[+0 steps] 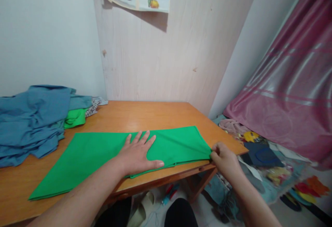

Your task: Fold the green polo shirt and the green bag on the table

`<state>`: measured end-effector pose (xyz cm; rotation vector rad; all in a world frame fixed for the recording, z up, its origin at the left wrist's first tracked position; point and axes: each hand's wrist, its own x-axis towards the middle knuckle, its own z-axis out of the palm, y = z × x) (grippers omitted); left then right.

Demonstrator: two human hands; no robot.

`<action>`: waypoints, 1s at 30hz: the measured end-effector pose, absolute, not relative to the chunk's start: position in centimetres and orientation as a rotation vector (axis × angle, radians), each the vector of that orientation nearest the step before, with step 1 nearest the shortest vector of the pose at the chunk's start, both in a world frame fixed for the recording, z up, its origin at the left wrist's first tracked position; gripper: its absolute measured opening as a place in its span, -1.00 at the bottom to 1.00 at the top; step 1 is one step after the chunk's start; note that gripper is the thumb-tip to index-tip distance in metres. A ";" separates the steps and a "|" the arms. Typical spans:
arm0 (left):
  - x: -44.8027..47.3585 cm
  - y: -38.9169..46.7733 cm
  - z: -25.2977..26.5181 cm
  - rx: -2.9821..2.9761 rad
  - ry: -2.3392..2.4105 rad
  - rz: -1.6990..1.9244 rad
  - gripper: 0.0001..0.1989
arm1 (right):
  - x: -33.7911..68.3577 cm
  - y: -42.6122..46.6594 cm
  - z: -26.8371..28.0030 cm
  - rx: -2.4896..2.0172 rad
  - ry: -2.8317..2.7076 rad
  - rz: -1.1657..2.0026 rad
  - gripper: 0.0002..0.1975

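Note:
A green cloth, folded into a long strip, lies along the front of the wooden table. My left hand rests flat on its middle with the fingers spread. At the cloth's right front corner, my right hand pinches the edge between thumb and fingers. Creases run from that pinched corner back toward the middle. The cloth's left part widens toward a pointed front corner near the table's edge.
Blue crumpled clothes are heaped at the table's left, with a bright green piece and a striped cloth beside them. A pink curtain hangs at right above assorted items. The wooden table meets the wall behind.

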<state>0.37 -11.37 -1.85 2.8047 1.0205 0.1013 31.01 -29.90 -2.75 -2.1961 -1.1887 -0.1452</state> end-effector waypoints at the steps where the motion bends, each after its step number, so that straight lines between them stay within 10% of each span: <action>1: 0.4 -11.4 -1.8 2.804 1.019 0.101 0.09 | 31.0 -29.9 -3.0 -2.238 -1.242 -0.192 -0.96; 12: 0.5 -11.3 -1.8 2.802 1.014 0.099 0.14 | 29.6 -29.1 -1.0 -2.290 -1.421 -0.471 -0.84; 30: 0.5 -11.6 -1.7 2.808 1.002 0.101 0.15 | 23.1 -27.5 -1.6 -1.674 -2.009 -0.026 -0.88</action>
